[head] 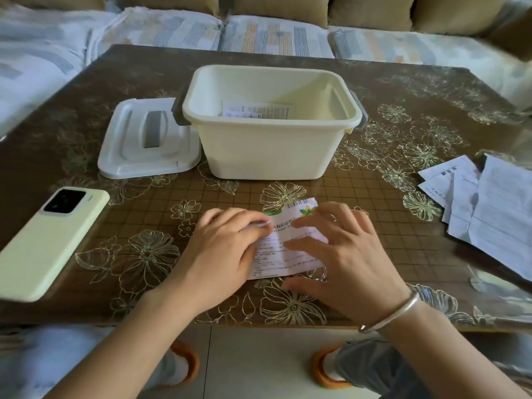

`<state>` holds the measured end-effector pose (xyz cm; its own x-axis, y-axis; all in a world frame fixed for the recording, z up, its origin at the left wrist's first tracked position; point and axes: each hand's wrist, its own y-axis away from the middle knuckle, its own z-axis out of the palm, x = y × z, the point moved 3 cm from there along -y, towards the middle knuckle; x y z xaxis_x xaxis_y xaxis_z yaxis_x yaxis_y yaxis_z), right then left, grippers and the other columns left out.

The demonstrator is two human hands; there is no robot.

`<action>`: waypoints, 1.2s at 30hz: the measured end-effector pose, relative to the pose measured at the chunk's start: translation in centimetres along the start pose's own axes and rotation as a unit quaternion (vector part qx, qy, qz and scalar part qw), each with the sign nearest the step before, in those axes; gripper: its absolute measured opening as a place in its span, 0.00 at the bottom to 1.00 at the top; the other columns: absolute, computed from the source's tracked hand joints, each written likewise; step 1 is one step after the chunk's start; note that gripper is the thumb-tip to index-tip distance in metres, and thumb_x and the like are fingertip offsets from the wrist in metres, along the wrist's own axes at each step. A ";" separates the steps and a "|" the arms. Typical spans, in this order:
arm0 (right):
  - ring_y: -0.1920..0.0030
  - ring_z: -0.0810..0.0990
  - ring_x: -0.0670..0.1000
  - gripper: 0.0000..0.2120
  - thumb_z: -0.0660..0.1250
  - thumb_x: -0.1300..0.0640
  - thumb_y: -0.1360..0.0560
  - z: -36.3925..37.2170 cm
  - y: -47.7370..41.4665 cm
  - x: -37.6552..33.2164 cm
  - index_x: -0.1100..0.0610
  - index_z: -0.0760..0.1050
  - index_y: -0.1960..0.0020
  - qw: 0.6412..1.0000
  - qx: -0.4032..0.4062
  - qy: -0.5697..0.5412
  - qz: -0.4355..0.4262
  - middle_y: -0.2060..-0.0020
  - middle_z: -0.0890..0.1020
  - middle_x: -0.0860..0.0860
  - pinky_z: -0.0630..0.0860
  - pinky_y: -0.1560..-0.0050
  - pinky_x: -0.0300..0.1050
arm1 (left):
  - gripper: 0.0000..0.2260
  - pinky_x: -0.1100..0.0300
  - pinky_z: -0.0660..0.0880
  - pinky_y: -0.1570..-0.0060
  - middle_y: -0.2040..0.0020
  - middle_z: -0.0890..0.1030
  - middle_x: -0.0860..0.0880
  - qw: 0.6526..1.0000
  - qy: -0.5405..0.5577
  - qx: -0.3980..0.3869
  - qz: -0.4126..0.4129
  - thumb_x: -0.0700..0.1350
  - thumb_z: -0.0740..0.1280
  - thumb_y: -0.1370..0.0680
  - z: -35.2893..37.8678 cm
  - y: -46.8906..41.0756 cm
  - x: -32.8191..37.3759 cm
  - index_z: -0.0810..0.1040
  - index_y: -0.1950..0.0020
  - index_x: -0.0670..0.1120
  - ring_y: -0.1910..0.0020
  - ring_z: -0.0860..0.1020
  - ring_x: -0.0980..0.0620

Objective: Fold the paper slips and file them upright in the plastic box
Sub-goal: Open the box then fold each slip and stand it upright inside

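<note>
A printed paper slip point(276, 254) lies flat on the table near its front edge. My left hand point(227, 254) rests on the slip's left side, its fingertips curled at the upper left edge. My right hand point(339, 254) lies on the slip's right side with fingers spread flat, pressing it down. Behind the slip stands the cream plastic box point(270, 145), open, with folded slips point(256, 110) leaning inside near its back. A loose pile of unfolded paper slips point(489, 208) lies at the right.
The box's white lid point(149, 139) with a grey handle lies left of the box. A pale green phone point(49, 243) lies face down at the front left. A sofa with cushions runs behind the brown flowered table point(388, 174).
</note>
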<state>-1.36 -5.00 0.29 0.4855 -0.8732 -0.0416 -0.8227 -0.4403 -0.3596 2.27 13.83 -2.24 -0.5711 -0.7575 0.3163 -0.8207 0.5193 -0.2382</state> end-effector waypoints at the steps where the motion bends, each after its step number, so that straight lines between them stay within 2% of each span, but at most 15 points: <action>1: 0.40 0.73 0.53 0.25 0.62 0.30 0.33 0.3 0.0 -0.2 0.46 0.82 0.48 1.000 -0.007 -0.004 -0.018 0.44 0.80 0.45 0.64 0.42 0.48 | 0.15 0.49 0.65 0.36 0.36 0.76 0.59 1.000 0.007 0.004 -0.002 0.42 0.62 0.21 0.1 -0.1 -0.3 0.80 0.38 0.54 0.36 0.72 0.56; 3: 0.44 0.76 0.52 0.22 0.63 0.33 0.31 0.9 -0.2 -0.1 0.47 0.82 0.48 0.999 -0.010 -0.027 -0.036 0.47 0.81 0.45 0.70 0.44 0.48 | 0.17 0.52 0.63 0.38 0.37 0.77 0.60 0.999 0.035 0.007 -0.014 0.37 0.63 0.22 0.2 -0.4 -0.9 0.80 0.38 0.54 0.37 0.71 0.57; 6: 0.50 0.80 0.52 0.20 0.64 0.37 0.27 1.3 -0.2 0.0 0.51 0.83 0.50 0.997 0.010 -0.043 -0.062 0.50 0.83 0.47 0.78 0.52 0.49 | 0.21 0.56 0.61 0.40 0.38 0.77 0.63 0.995 0.094 0.008 -0.039 0.39 0.56 0.23 0.1 -0.8 -1.5 0.81 0.39 0.55 0.38 0.70 0.58; 11: 0.57 0.84 0.51 0.10 0.63 0.53 0.23 0.9 0.1 -1.1 0.56 0.81 0.52 0.992 0.058 -0.010 -0.108 0.56 0.85 0.49 0.79 0.69 0.47 | 0.24 0.46 0.68 0.36 0.44 0.75 0.66 0.986 0.154 0.034 -0.051 0.33 0.54 0.24 -0.2 -1.0 -1.7 0.81 0.39 0.53 0.40 0.74 0.56; 13: 0.62 0.83 0.51 0.08 0.62 0.58 0.26 0.6 0.0 -1.5 0.56 0.80 0.54 0.995 0.057 0.003 -0.080 0.61 0.83 0.48 0.76 0.73 0.45 | 0.25 0.47 0.69 0.36 0.46 0.75 0.67 0.980 0.182 0.039 -0.067 0.29 0.56 0.22 -0.2 -1.0 -1.8 0.81 0.39 0.54 0.40 0.74 0.57; 17: 0.64 0.80 0.50 0.07 0.64 0.56 0.33 1.2 0.2 -3.2 0.54 0.79 0.57 1.000 0.025 0.013 0.013 0.62 0.81 0.47 0.73 0.74 0.43 | 0.22 0.55 0.68 0.34 0.44 0.79 0.63 0.964 0.244 0.026 -0.103 0.32 0.55 0.19 -0.4 -0.7 -1.9 0.79 0.37 0.54 0.39 0.74 0.63; 20: 0.66 0.80 0.49 0.03 0.66 0.57 0.31 1.4 0.3 -3.5 0.52 0.78 0.58 0.998 0.032 0.010 0.057 0.63 0.80 0.46 0.72 0.75 0.44 | 0.18 0.51 0.73 0.41 0.43 0.82 0.62 0.949 0.291 0.015 -0.118 0.39 0.54 0.17 -0.5 -0.5 -1.9 0.77 0.35 0.54 0.44 0.80 0.49; 21: 0.68 0.79 0.49 0.03 0.65 0.56 0.29 1.1 0.3 -3.2 0.51 0.78 0.58 0.996 0.040 -0.005 0.073 0.66 0.80 0.45 0.72 0.76 0.44 | 0.16 0.57 0.71 0.43 0.43 0.81 0.62 0.940 0.316 0.016 -0.124 0.44 0.54 0.16 -0.6 -0.4 -1.9 0.76 0.35 0.55 0.44 0.80 0.48; 22: 0.71 0.78 0.49 0.05 0.64 0.54 0.27 0.9 0.2 -2.7 0.51 0.78 0.58 0.994 0.055 -0.025 0.093 0.69 0.79 0.45 0.71 0.77 0.43 | 0.15 0.62 0.69 0.41 0.42 0.81 0.62 0.930 0.345 0.018 -0.126 0.51 0.53 0.16 -0.8 -0.3 -1.9 0.75 0.35 0.55 0.41 0.79 0.54; 24: 0.76 0.73 0.48 0.07 0.63 0.53 0.24 0.0 0.2 -1.2 0.50 0.77 0.60 0.981 0.096 -0.096 0.141 0.74 0.75 0.44 0.68 0.76 0.41 | 0.24 0.72 0.66 0.39 0.39 0.80 0.60 0.912 0.390 0.038 -0.119 0.65 0.53 0.21 -1.4 -0.2 -1.9 0.73 0.32 0.54 0.37 0.74 0.64; 26: 0.75 0.70 0.46 0.11 0.65 0.52 0.22 -0.8 0.1 0.2 0.51 0.75 0.64 0.937 0.114 -0.262 0.199 0.75 0.74 0.47 0.68 0.73 0.40 | 0.36 0.70 0.69 0.37 0.34 0.77 0.59 0.896 0.424 0.063 -0.114 0.74 0.57 0.28 -2.0 -0.1 -2.1 0.69 0.28 0.52 0.35 0.73 0.63; 28: 0.68 0.78 0.53 0.10 0.67 0.48 0.24 -1.6 -0.2 0.9 0.54 0.79 0.59 0.828 0.092 -0.484 0.267 0.67 0.81 0.56 0.76 0.66 0.49 | 0.39 0.66 0.72 0.38 0.34 0.78 0.56 0.872 0.473 0.048 -0.117 0.73 0.64 0.32 -2.4 0.0 -1.8 0.69 0.28 0.50 0.35 0.75 0.59; 30: 0.58 0.84 0.57 0.11 0.67 0.51 0.28 -1.6 -0.2 1.1 0.58 0.80 0.52 0.709 0.052 -0.622 0.328 0.60 0.85 0.57 0.82 0.59 0.52 | 0.33 0.65 0.75 0.41 0.39 0.82 0.53 0.844 0.520 0.003 -0.133 0.65 0.69 0.31 -2.5 0.0 -0.9 0.73 0.32 0.48 0.40 0.79 0.56; 31: 0.56 0.84 0.55 0.12 0.66 0.53 0.29 -1.4 -0.2 1.2 0.59 0.80 0.51 0.681 0.040 -0.647 0.342 0.58 0.85 0.55 0.83 0.58 0.49 | 0.27 0.65 0.76 0.44 0.43 0.83 0.52 0.834 0.532 -0.010 -0.145 0.59 0.70 0.30 -2.5 0.0 -0.3 0.75 0.35 0.47 0.42 0.81 0.55; 36: 0.56 0.85 0.51 0.08 0.66 0.58 0.25 -0.8 0.0 1.2 0.59 0.80 0.49 0.683 0.008 -0.620 0.385 0.57 0.86 0.54 0.83 0.59 0.45 | 0.06 0.58 0.77 0.62 0.54 0.86 0.51 0.854 0.481 0.005 -0.196 0.44 0.70 0.23 -2.6 -0.4 0.8 0.82 0.47 0.48 0.56 0.84 0.51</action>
<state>-0.96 -6.22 1.00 -0.2043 0.0085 -0.9789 -0.9770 0.0604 0.2044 2.12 14.05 0.47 -0.0056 -0.1932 0.9811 -0.9548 0.2928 0.0522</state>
